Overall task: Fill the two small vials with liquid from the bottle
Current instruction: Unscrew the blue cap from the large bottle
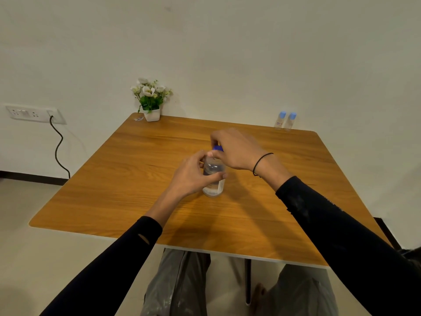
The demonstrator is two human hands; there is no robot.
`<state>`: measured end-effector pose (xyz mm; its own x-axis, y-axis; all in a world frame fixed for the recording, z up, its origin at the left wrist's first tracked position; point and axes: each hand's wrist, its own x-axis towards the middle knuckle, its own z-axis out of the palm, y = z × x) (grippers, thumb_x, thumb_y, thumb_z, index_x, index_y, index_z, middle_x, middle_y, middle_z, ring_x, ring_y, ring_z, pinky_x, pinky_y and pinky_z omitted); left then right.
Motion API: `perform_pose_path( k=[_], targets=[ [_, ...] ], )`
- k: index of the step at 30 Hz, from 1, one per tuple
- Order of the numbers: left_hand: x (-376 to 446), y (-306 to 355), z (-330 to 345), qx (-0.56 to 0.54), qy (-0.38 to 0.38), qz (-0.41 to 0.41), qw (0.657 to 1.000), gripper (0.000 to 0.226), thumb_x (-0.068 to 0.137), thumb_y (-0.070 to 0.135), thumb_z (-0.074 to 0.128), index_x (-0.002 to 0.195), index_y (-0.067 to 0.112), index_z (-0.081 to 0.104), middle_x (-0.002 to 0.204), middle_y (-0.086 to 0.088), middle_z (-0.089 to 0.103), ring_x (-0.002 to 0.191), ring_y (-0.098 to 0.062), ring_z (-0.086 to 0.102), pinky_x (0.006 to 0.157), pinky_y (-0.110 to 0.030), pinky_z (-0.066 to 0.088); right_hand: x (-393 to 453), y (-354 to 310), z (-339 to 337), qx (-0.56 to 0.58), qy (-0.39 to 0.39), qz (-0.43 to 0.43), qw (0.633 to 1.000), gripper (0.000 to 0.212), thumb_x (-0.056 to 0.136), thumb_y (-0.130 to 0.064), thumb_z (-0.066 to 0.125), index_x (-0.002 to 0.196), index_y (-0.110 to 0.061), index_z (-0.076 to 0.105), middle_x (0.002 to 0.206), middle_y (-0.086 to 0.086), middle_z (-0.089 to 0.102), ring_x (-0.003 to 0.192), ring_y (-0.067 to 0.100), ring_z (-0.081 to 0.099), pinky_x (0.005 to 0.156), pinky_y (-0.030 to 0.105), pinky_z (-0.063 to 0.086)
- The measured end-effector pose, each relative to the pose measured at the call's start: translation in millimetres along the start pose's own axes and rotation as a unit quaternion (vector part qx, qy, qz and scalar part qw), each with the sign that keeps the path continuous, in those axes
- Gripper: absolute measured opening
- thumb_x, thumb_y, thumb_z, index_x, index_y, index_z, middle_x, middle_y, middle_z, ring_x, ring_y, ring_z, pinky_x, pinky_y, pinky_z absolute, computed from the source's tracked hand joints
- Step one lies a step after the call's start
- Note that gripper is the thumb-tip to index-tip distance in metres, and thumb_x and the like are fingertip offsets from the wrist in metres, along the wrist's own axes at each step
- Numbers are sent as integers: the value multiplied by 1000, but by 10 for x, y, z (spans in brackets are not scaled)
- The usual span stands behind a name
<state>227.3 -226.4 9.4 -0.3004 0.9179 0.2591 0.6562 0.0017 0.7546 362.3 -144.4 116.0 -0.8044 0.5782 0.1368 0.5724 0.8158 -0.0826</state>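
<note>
Sleeves: two black sleeves are reaching in from 7 and 5 o'clock over the near edge of the surface (114, 197).
Left hand (193, 174): is curling round the body of the bottle (214, 176) from 9 o'clock, thumb lying across the near side, fingers wrapping the far side; clamped on it and steadying it.
Bottle: is standing upright at the middle of the surface, long axis vertical, base touching the wood; clear, with a pale label down its right side; liquid level is hard to read through the glare.
Cap (218, 148): blue, is sitting on the neck, mostly hidden under fingertips.
Right hand (237, 149): is coming over the bottle from 3 o'clock, fingers pinched on the cap from above; a black band (262, 163) is circling its wrist.
Step in hand: judged to be loosening the cap, the twist axis running straight up through the bottle.
Key relation: the vials (285, 120) are standing well apart from both hands, toward 1 o'clock; the right hand is the nearer one.
Vials, look: two small clear ones, upright, just beside each other at the far right corner, each wearing a light blue cap; contents cannot be told.
Far left corner: a white pot of flowers (150, 99) is sitting at 11 o'clock.
</note>
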Motion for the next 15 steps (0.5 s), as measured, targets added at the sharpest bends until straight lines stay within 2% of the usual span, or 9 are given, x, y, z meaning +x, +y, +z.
perform_pose_path(
  k=[3,6,8,10,13,15],
  targets=[
    [2,16,-6,-8,-3,-3,1000,74,65,77,81,120,30,64,103,13,74,95,-6,69,87,-45,61,-22,-17,-37,39,-17,-34,999,7,100,-24,68,105,-22,65,104,-2,62,94,22,59,67,28,40],
    [6,-3,-17,-16,-7,-3,1000,79,65,75,83,128,31,64,110,16,73,100,-4,68,90,-42,62,-45,55,-104,93,-12,-55,994,15,97,-10,67,107,-21,67,109,-2,62,97,18,56,74,27,42],
    [15,-15,-41,-11,-11,4,1000,79,67,73,84,131,31,64,115,17,72,104,-2,67,93,-38,60,-71,162,-153,139,37,-55,988,17,95,-9,68,108,-20,66,110,-3,63,96,16,59,77,26,49],
    [45,-20,-85,-11,-22,11,1000,78,69,68,86,133,28,65,116,17,71,106,-3,66,96,-37,59,-116,296,-165,204,76,-32,975,17,95,-8,68,108,-18,62,109,-3,63,89,13,67,73,26,57],
    [132,-51,-180,1,-42,9,999,72,74,58,88,134,26,64,117,15,69,107,-6,65,96,-38,59,-199,495,-39,261,90,7,961,13,101,-12,64,111,-17,57,106,3,63,81,15,74,63,20,58],
    [196,-88,-262,9,-55,4,998,76,75,55,88,139,25,60,122,12,69,110,-9,64,97,-40,59,-233,622,140,252,119,31,960,12,99,-14,68,107,-17,60,105,1,65,87,15,72,65,18,57]
  ],
)
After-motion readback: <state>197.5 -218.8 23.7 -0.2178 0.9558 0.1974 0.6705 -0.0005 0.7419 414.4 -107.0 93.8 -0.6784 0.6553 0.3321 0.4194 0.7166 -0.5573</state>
